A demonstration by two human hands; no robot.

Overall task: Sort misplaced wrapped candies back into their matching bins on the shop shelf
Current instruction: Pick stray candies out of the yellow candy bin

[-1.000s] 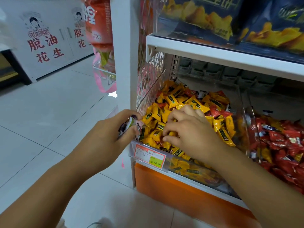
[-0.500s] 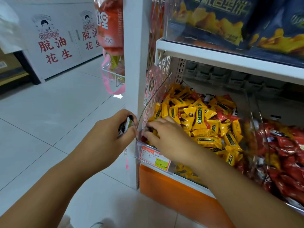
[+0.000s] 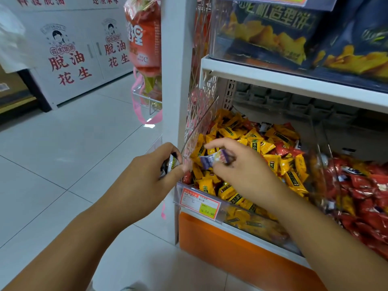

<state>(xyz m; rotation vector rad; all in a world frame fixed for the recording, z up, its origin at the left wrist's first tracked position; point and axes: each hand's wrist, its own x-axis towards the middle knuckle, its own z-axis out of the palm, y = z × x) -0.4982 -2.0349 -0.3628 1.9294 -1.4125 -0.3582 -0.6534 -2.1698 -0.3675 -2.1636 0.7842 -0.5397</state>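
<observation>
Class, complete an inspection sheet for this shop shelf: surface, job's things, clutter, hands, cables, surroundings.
Surface: clear bin on the lower shelf, heaped with yellow candies.
Job's things: purple-white candy held above the heap; red candies mixed among the yellow.
Clutter: price label on bin front.
Hands: right hand pinches the purple-white candy; left hand grips a white-and-dark wrapper beside the bin.
Cables: nothing seen.
Surroundings: red-candy bin to the right, snack bags above, tiled floor.
</observation>
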